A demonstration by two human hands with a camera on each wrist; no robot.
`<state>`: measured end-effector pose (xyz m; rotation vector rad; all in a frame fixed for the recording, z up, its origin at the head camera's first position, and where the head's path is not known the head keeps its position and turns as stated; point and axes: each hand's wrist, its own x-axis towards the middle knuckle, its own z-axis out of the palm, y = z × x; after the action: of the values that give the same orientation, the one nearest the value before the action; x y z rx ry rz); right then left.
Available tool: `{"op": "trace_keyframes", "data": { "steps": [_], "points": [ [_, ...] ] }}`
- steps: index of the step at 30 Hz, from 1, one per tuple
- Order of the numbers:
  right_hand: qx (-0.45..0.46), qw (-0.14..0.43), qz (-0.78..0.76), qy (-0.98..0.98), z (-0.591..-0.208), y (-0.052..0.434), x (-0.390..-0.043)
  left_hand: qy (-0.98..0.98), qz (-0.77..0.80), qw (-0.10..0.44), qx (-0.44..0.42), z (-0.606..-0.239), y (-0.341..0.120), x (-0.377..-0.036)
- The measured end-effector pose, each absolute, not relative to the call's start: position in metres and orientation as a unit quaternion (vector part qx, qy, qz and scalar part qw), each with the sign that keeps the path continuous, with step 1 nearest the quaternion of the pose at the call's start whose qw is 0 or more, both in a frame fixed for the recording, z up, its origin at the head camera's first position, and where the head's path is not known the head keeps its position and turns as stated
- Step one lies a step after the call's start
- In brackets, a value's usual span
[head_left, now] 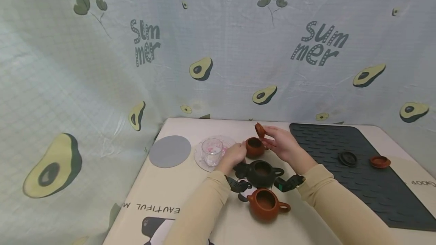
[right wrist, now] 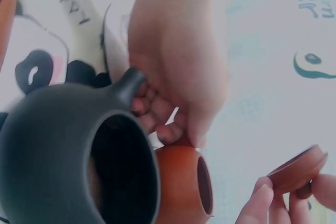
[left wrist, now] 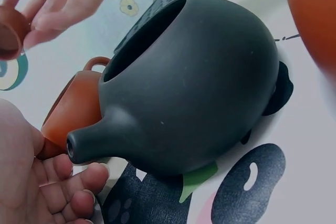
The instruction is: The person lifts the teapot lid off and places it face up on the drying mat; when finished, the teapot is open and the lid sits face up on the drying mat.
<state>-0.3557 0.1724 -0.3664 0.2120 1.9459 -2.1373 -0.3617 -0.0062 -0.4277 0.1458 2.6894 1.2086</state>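
Three teapots stand in a line in the head view. The farthest is a small reddish-brown teapot [head_left: 254, 153]; my left hand [head_left: 235, 153] pinches it at its spout with thumb and fingers. Raised just above its uncovered mouth is a reddish-brown teapot lid [head_left: 260, 130], which my right hand [head_left: 281, 143] grips tilted on edge. Nearer stands a black teapot [left wrist: 194, 77], lidless, its spout beside my left fingers. Closest to me is another reddish-brown teapot [head_left: 265, 213], also uncovered, handle to the right.
On the right lies a dark ridged mat [head_left: 327, 143], bearing a black lid [head_left: 348, 158] and a reddish-brown lid [head_left: 379, 162]. Left of the teapots, a clear glass cup [head_left: 212, 153] stands on a round patterned mat [head_left: 198, 159]. A grey disc [head_left: 170, 151] lies farther left.
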Motion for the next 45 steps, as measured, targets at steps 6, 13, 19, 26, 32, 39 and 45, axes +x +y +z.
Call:
{"op": "trace_keyframes", "data": {
  "steps": [6, 13, 19, 26, 32, 39, 45],
  "points": [
    [0.106, 0.156, -0.800, 0.570, -0.368, 0.182, -0.354, 0.901, 0.418, 0.101, 0.052, -0.427, -0.007, -0.360],
    [0.115, 0.187, -0.838, 0.500, -0.372, 0.189, -0.349, 0.900, 0.420, 0.101, 0.058, -0.428, -0.007, -0.360],
    [0.118, 0.193, -0.852, 0.472, -0.374, 0.193, -0.345, 0.893, 0.433, 0.110, 0.052, -0.429, -0.007, -0.361],
    [0.126, 0.181, -0.849, 0.481, -0.373, 0.199, -0.342, 0.886, 0.445, 0.118, 0.059, -0.430, -0.009, -0.362],
    [0.114, 0.176, -0.841, 0.498, -0.373, 0.206, -0.342, 0.882, 0.451, 0.123, 0.057, -0.427, -0.010, -0.362],
    [0.123, 0.165, -0.830, 0.519, -0.373, 0.220, -0.341, 0.882, 0.453, 0.124, 0.049, -0.428, -0.010, -0.360],
    [0.107, 0.154, -0.802, 0.568, -0.373, 0.233, -0.339, 0.888, 0.443, 0.116, 0.048, -0.428, -0.008, -0.359]
  ]
}}
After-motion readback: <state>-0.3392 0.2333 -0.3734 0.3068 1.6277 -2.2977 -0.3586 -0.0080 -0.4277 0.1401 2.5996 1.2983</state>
